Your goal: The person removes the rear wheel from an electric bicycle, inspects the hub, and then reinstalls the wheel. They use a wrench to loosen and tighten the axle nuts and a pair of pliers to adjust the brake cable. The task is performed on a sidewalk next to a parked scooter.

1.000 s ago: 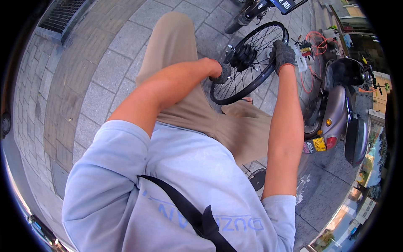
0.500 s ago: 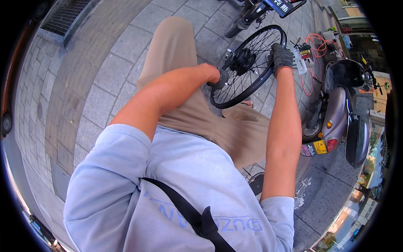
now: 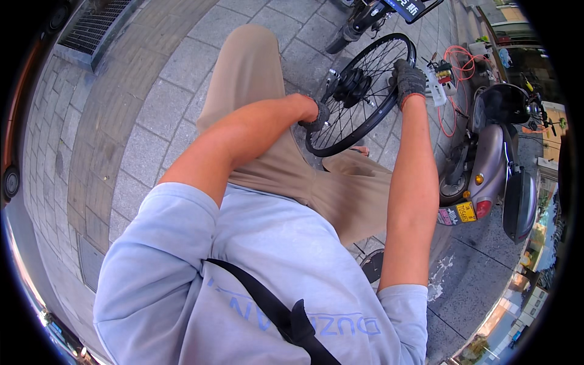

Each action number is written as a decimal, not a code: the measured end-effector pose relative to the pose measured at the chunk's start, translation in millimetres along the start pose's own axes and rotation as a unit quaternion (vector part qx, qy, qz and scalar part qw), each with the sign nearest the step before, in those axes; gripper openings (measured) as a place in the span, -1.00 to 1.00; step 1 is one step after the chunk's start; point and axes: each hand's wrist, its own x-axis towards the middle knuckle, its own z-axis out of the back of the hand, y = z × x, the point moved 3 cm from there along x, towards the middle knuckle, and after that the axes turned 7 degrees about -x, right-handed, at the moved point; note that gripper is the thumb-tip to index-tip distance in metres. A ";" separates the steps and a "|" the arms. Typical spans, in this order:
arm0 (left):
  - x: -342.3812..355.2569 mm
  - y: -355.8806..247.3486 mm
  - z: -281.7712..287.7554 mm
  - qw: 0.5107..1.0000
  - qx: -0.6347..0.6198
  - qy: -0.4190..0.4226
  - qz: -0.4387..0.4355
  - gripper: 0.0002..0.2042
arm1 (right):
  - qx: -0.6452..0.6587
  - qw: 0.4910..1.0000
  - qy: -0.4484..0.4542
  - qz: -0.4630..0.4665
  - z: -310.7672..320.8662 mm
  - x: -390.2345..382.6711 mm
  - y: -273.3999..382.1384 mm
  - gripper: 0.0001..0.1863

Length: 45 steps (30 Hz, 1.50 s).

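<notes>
A black spoked bicycle wheel [image 3: 363, 135] with a bulky dark hub [image 3: 350, 85] is tilted in front of my legs. My right hand [image 3: 407, 83], in a dark grey glove, is closed on the rim's upper right side. My left hand [image 3: 314, 114], gloved alike, is curled at the wheel's left, below the hub beside small silver fittings; what its fingers hold is hidden. My beige-trousered left knee [image 3: 243, 61] is raised left of the wheel.
A bicycle [image 3: 347, 33] stands beyond the wheel. A grey-purple scooter [image 3: 499, 158] is at the right, near an orange hose [image 3: 459, 61] and assorted tools [image 3: 441, 85]. A metal drain grate [image 3: 97, 30] is set in the paving [image 3: 152, 109] at the upper left.
Since a second ago my left hand has moved slightly toward me and left, while my right hand stays on the rim. The view has shifted a little.
</notes>
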 end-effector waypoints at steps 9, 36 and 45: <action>-0.2 -2.4 -5.4 0.999 0.026 0.025 -0.013 -0.68 | 0.007 1.000 0.001 0.001 0.7 -1.4 1.5 -0.74; 10.3 29.5 -37.6 0.995 -0.099 -0.021 0.002 -0.68 | -0.029 0.999 -0.019 0.031 -12.0 15.6 -1.8 -0.78; 6.4 4.1 -21.6 0.997 -0.070 0.005 -0.020 -0.70 | -0.016 0.999 -0.030 0.012 -9.2 6.1 -0.5 -0.76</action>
